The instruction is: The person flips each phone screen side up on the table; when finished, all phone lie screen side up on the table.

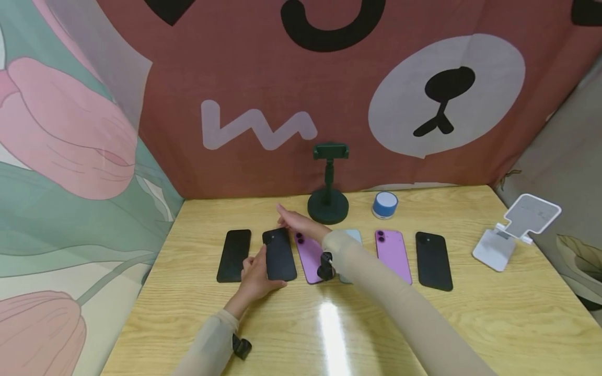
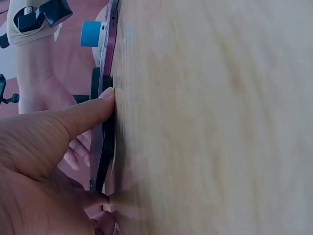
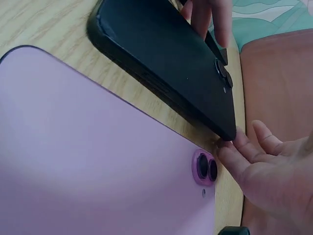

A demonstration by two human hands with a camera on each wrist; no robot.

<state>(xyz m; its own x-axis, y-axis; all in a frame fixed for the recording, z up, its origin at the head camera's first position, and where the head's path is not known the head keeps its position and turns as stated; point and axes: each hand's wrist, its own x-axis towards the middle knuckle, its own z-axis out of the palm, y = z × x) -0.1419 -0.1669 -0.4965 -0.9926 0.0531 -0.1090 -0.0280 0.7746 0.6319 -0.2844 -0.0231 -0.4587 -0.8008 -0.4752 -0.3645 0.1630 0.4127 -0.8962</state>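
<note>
A dark phone (image 1: 282, 258) lies back up, second from the left in a row of phones, with its camera lenses (image 3: 221, 68) at the far end. My left hand (image 1: 256, 277) holds it, fingers along the left edge and thumb at the near edge. In the left wrist view, the left thumb (image 2: 93, 112) presses the phone's edge just above the wood. Fingertips of my right hand (image 1: 301, 222) touch the far right corner. That hand's fingers (image 3: 239, 164) are only slightly bent, beside the camera end of a purple phone (image 3: 98, 142).
Left of the held phone lies a black phone (image 1: 234, 256). To the right are a light blue phone (image 1: 355, 237), another purple phone (image 1: 394, 256) and a black phone (image 1: 433, 261). Behind stand a dark green phone stand (image 1: 327, 206) and a blue-white cylinder (image 1: 385, 204); a white folding stand (image 1: 496, 248) is far right.
</note>
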